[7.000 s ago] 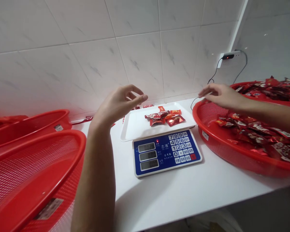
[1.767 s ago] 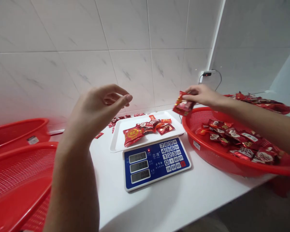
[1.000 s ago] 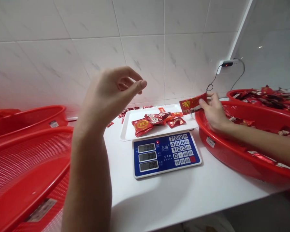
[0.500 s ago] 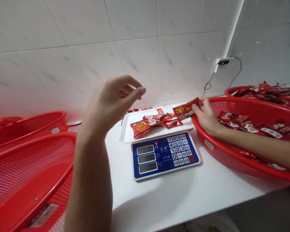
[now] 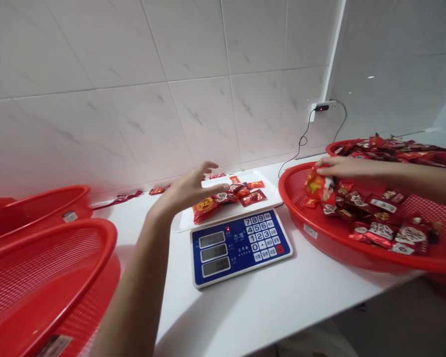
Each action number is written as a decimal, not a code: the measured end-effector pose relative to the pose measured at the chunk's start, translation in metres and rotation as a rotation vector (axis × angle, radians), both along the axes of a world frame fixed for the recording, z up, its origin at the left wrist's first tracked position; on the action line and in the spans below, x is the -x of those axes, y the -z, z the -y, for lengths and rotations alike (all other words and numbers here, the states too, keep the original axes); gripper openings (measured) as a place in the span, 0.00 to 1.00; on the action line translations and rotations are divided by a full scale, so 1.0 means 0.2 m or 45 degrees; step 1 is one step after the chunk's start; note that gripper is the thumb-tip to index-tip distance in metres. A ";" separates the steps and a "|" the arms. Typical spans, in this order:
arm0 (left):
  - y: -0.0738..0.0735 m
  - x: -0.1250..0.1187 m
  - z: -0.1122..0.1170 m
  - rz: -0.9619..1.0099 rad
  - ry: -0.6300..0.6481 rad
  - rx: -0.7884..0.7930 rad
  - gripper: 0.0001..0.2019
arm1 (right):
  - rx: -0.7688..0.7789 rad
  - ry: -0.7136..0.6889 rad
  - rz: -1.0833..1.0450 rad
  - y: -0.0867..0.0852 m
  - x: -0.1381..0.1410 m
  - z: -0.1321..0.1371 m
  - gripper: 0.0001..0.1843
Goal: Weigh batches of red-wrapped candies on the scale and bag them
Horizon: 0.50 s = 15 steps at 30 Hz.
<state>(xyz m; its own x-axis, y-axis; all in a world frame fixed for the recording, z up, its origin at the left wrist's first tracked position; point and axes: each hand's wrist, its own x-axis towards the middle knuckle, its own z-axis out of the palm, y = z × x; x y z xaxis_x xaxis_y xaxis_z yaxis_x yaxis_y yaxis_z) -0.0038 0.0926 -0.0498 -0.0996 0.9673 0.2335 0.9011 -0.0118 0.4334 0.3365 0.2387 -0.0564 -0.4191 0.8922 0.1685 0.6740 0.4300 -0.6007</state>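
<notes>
My left hand (image 5: 193, 192) hovers above the left part of a white tray (image 5: 272, 194) on a digital scale (image 5: 241, 248), fingers apart and holding nothing. Below and beside it lie several small red snack packets (image 5: 253, 197), one bigger with a gold round print (image 5: 204, 206). My right hand (image 5: 336, 167) pinches a red-and-yellow snack packet (image 5: 318, 186), slightly blurred, over the left end of a red plastic basket (image 5: 295, 208). Inside that basket are many red wrapped snacks (image 5: 381, 230).
Another red basket (image 5: 332, 148), heaped with packets, stands behind on the right. Two red baskets (image 5: 109, 233) fill the left side. Red wrappers (image 5: 126, 198) lie along the tiled wall. A black cable (image 5: 301, 143) runs down from a wall socket (image 5: 321, 108).
My right hand has gone from the tray's right edge to over the basket, with a packet in its fingers. My left hand has lowered toward the tray, its fingers opening. The view has shifted slightly.
</notes>
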 end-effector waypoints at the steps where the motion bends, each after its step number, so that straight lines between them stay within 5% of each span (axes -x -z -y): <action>1: 0.03 0.00 -0.02 -0.025 0.026 0.062 0.45 | -0.026 0.006 0.084 0.01 0.00 0.01 0.10; 5: 0.15 0.00 -0.08 -0.108 0.046 0.309 0.59 | -0.179 -0.193 0.200 0.01 0.26 0.04 0.28; 10: 0.21 0.00 -0.13 -0.122 0.079 0.390 0.66 | 0.140 -0.607 0.674 -0.01 0.71 -0.03 0.66; 15: 0.18 -0.03 -0.29 -0.012 0.274 0.454 0.67 | 0.291 -0.878 0.602 0.02 0.88 -0.11 0.58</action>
<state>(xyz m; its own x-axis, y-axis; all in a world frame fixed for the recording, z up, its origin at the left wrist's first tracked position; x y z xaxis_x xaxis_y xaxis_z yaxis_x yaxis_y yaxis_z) 0.0024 0.1500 -0.0862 0.1142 0.9861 -0.1203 0.8984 -0.0508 0.4363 0.1606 0.2614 -0.0606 -0.8600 0.4036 -0.3124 0.5078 0.7376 -0.4451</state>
